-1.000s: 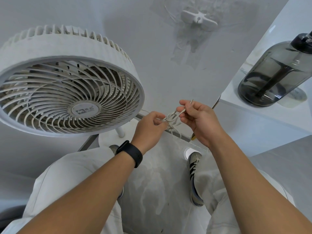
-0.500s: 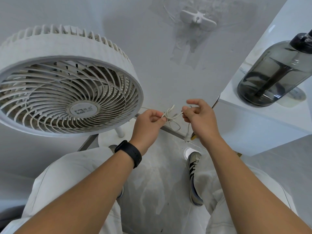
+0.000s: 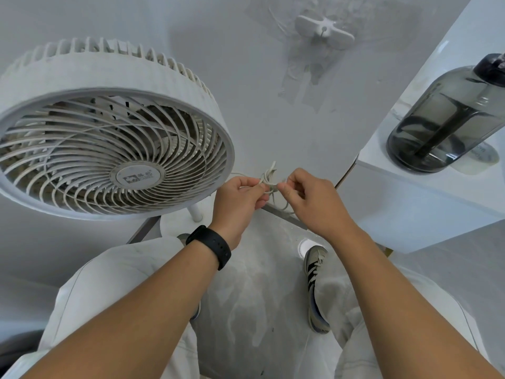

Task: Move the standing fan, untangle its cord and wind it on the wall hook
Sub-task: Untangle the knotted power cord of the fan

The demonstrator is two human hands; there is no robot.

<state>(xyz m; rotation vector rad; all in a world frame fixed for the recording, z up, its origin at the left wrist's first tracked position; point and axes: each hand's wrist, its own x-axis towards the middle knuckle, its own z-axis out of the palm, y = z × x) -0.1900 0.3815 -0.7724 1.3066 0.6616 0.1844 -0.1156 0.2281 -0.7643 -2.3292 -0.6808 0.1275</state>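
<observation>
Untangling underway: a person stands over the knotted cord (image 3: 269, 178) of a standing fan (image 3: 109, 132), working the snarl w/ both hands just right of the fan's grille. Nearest the camera, two bare forearms reach fwd, a black wristband (image 3: 209, 248) on the left; below them, pale trousers and one striped shoe (image 3: 314, 285) on a dusty floor. The left hand (image 3: 237, 199) pinches the thin white cord at the knot's left side, fingers curled round it. The right hand (image 3: 314, 201) pinches the knot's right side betw. thumb and forefinger, the other fingers loosely bent. The two hands nearly touch, w/ a small loop sticking up between them and slack strands drooping below. A thin run of cord leads from the knot back toward the fan (where it joins cannot be made out). Beyond the fan and up to its right, the white wall hook (image 3: 325, 31) is bare — winding not yet begun. Well right of the fan, a smoky water jug (image 3: 448, 119) sits on a white counter (image 3: 410, 192). Next move likely calls for easing that loop open and feeding the free end through, gently, not yanking it tighter.
</observation>
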